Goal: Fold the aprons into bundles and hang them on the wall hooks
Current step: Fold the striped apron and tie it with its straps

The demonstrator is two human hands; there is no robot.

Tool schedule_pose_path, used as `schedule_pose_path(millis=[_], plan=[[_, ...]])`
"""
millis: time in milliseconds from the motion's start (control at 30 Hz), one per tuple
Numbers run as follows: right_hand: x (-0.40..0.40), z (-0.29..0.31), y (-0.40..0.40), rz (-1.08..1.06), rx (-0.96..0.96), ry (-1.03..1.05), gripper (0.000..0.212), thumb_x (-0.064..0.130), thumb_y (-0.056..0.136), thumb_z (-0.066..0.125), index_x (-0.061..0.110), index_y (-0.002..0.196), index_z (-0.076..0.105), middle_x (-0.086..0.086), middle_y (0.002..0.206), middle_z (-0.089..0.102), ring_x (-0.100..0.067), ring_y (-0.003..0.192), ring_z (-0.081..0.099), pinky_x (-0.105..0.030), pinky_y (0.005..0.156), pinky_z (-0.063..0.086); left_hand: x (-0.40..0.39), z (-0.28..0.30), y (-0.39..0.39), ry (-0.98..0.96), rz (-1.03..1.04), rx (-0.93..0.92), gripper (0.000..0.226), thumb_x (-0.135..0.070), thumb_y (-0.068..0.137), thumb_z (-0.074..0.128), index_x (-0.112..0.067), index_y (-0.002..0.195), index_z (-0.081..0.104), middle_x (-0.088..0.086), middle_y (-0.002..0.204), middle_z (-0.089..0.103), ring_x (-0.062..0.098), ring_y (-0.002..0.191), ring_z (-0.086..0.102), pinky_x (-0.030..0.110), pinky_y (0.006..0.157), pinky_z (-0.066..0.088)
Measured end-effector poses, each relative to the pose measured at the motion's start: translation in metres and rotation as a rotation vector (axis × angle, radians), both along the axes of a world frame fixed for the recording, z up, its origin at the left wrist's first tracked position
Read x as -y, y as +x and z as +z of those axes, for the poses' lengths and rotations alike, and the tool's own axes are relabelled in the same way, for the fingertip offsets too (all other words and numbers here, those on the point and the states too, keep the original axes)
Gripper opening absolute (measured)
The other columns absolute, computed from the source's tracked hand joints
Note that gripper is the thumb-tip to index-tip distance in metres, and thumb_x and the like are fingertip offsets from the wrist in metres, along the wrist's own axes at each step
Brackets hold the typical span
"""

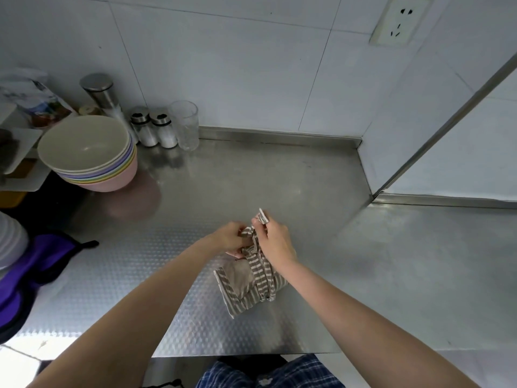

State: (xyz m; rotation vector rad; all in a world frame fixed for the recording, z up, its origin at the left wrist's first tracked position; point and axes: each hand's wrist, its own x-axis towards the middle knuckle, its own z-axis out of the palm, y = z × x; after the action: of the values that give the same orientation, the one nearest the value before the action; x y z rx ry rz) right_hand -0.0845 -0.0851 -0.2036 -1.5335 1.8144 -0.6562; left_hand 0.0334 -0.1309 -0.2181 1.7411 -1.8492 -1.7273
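Observation:
A brown-and-white striped apron (246,284) lies rolled into a bundle on the steel counter (195,208), near its front edge. Its strap wraps around the roll. My left hand (230,238) grips the strap at the far end of the bundle. My right hand (275,242) pinches the strap's free end, which sticks up between its fingers. Both hands meet over the bundle's far end. A purple apron (30,273) with black trim lies crumpled at the counter's left edge. No wall hooks are in view.
A stack of pastel bowls (89,155) stands at the back left, with two shakers (155,130), a steel canister (100,93) and a drinking glass (186,124) behind it. A tiled wall with a socket (398,21) rises at the back; a wall corner juts in on the right.

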Motion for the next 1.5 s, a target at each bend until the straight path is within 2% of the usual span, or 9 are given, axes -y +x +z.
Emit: schedule_pose_path(millis=[200,367,467,700,833,1000,1300,1400,1500], plan=[[-0.001,-0.001,0.001,0.138,-0.064,-0.051,0.023,0.029,0.098,0.044,0.011,0.093,0.057,-0.017,0.086,0.066,-0.034,0.083,0.061,-0.035,0.067,0.040,-0.005,-0.006,-0.004,-0.002,-0.013,0.122,0.021,-0.010,0.095,0.039,-0.006,0.101,0.059,0.006,0.060,0.051,0.013,0.045,0.051,0.015,0.033,0.043],[0.000,-0.001,0.000,0.177,-0.069,0.007,0.011,0.037,0.090,0.054,0.027,0.086,0.053,0.004,0.068,0.058,-0.023,0.072,0.059,-0.035,0.064,0.048,0.000,-0.015,-0.003,0.154,0.161,0.122,0.040,0.000,0.093,0.029,-0.005,0.057,0.046,0.001,0.030,0.045,0.007,0.024,0.038,0.011,0.031,0.031],[-0.001,0.000,0.003,0.250,-0.135,-0.009,0.007,0.033,0.089,0.056,0.026,0.088,0.055,0.006,0.071,0.059,-0.019,0.069,0.055,-0.030,0.060,0.042,0.001,-0.014,0.001,0.261,0.176,0.122,0.041,0.003,0.091,0.026,-0.009,0.056,0.042,-0.005,0.027,0.041,0.003,0.022,0.036,0.011,0.034,0.034],[0.006,-0.002,0.003,0.315,-0.217,-0.017,0.013,0.022,0.084,0.061,0.019,0.094,0.054,-0.001,0.096,0.066,-0.025,0.087,0.061,-0.035,0.068,0.044,0.000,-0.001,0.033,0.573,0.290,-0.381,0.027,0.002,0.092,0.038,-0.012,0.074,0.053,-0.004,0.052,0.058,0.001,0.042,0.049,0.010,0.047,0.042],[0.005,-0.009,0.003,0.330,-0.193,-0.081,0.013,0.023,0.080,0.066,0.021,0.088,0.056,0.004,0.092,0.062,-0.021,0.083,0.061,-0.035,0.068,0.046,-0.001,-0.002,0.041,0.653,0.391,-0.403,0.033,-0.022,0.086,0.035,-0.013,0.062,0.056,0.001,0.054,0.056,0.010,0.042,0.049,0.019,0.049,0.037],[0.004,-0.009,0.007,0.327,-0.031,-0.144,0.013,0.018,0.080,0.069,0.013,0.077,0.058,0.008,0.088,0.045,-0.011,0.074,0.049,-0.031,0.070,0.040,-0.001,-0.012,0.030,0.507,0.548,-0.230,0.032,-0.014,0.094,0.047,-0.015,0.062,0.042,-0.006,0.032,0.044,0.002,0.025,0.039,0.012,0.032,0.027],[-0.008,0.009,0.000,0.404,-0.018,-0.107,0.019,0.009,0.090,0.058,0.000,0.104,0.065,-0.016,0.110,0.057,-0.023,0.112,0.051,-0.013,0.087,0.029,0.012,-0.013,0.003,0.187,0.668,-0.141,0.026,0.005,0.088,0.052,-0.006,0.065,0.052,-0.012,0.032,0.052,-0.003,0.030,0.050,0.009,0.032,0.039],[-0.021,0.017,0.000,0.429,0.042,-0.072,0.014,0.012,0.090,0.059,0.002,0.098,0.065,-0.011,0.105,0.064,-0.017,0.101,0.059,-0.011,0.078,0.033,0.013,-0.020,0.005,0.148,0.664,-0.062,0.010,0.006,0.081,0.063,0.000,0.083,0.071,-0.013,0.047,0.061,-0.002,0.045,0.059,0.008,0.036,0.041],[-0.031,0.025,0.000,0.371,0.094,-0.026,0.012,0.016,0.092,0.055,0.022,0.083,0.059,0.008,0.079,0.070,0.005,0.071,0.059,-0.007,0.066,0.036,0.013,-0.029,0.010,0.130,0.734,-0.043,0.024,0.008,0.077,0.067,-0.011,0.065,0.073,0.003,0.056,0.067,0.015,0.044,0.054,0.023,0.047,0.050]])
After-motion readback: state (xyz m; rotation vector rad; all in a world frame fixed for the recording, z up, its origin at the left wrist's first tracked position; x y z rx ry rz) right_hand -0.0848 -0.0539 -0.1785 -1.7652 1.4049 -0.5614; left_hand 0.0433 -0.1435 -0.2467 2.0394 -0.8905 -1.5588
